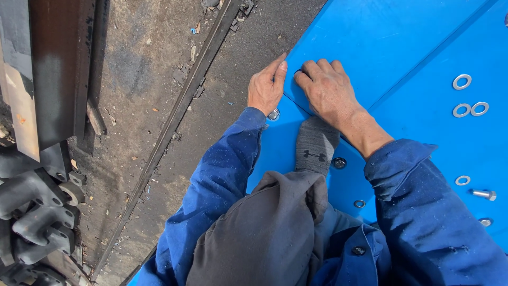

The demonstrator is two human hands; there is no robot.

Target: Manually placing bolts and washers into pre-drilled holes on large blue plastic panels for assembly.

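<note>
Dirty concrete floor (137,79) fills the left half, crossed by a dark steel rail (180,106). Blue metal panel (423,42) covers the right half. Left hand (267,87) lies flat and unclenched over the panel's edge. Right hand (328,90), just beside it, has fingertips curled onto a small ring-like part (299,71), mostly hidden; grasp unclear. Loose washers (462,81) and a bolt (484,194) lie well right.

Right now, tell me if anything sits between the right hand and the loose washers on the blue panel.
Nothing visible does. The right hand rests near the blue panel's edge; bare panel separates it from the washers.
</note>
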